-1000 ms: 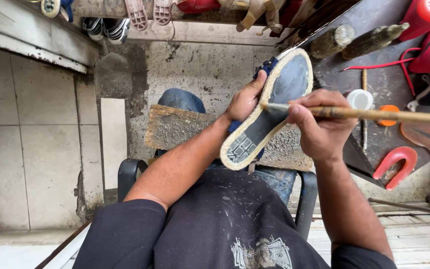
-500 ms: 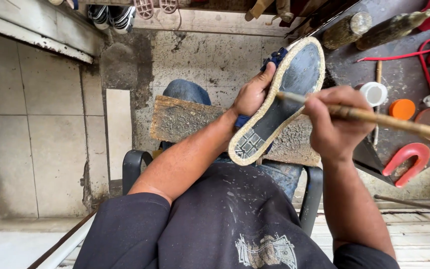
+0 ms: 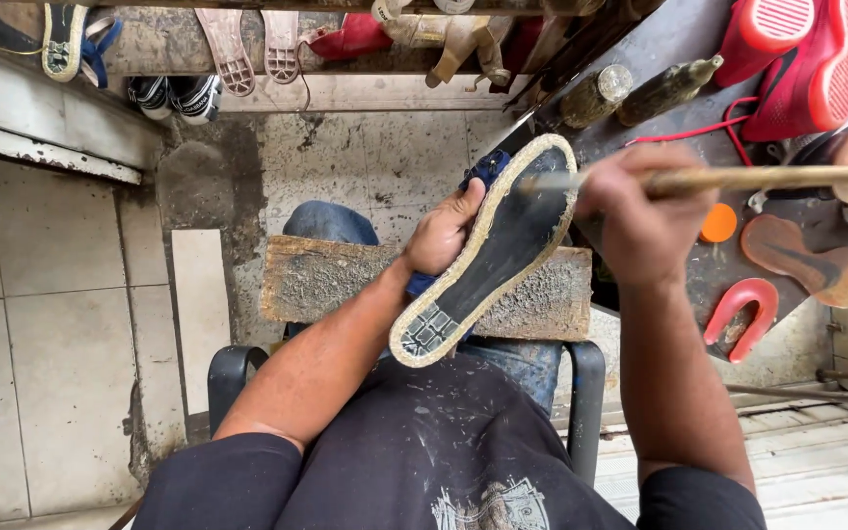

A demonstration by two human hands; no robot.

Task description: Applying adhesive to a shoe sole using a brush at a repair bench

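A left hand [image 3: 441, 236] grips an upturned shoe [image 3: 488, 250] mid-length. The right hand [image 3: 640, 221] clasps a brush [image 3: 738, 179]. The shoe looks light, its sole stiff.

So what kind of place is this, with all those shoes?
Probably a shoe repair workshop. The left hand holds a shoe sole-up, the right hand works it with a stick-handled tool, and worn footwear lines the shelf above.

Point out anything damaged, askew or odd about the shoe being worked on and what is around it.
The shoe, held sole-up in the left hand, has a rough, pale, frayed-looking rim around its dark sole. The wooden board across the lap is scarred and crusted. The right hand holds a blurred wooden stick at the toe. Nothing looks spilled.
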